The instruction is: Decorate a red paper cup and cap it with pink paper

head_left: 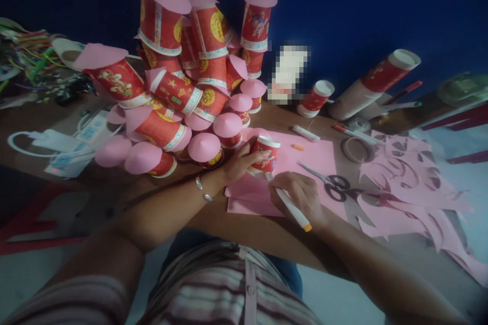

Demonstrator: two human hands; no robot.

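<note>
My left hand (244, 163) is wrapped round a red paper cup (266, 158) with a printed pattern and white edges. It holds the cup just above the pink paper. In my right hand (297, 193) is a white glue stick (293, 209) with an orange end pointing towards me. The glue stick's far tip is at the cup's lower edge; whether it touches is hard to see. Under both hands lie pink paper sheets (320, 160). Scissors (330, 183) with dark handles rest on the sheets, right of my right hand. An orange cap (298, 147) lies beyond the cup.
Red cups with pink paper cones (204, 148) are piled at left. A power strip (78, 147) stands beyond them. Another glue stick (306, 133), a lone cup (317, 97), a cup stack (375, 84), a tape roll (356, 150) and pink paper scraps (412, 177) are at right.
</note>
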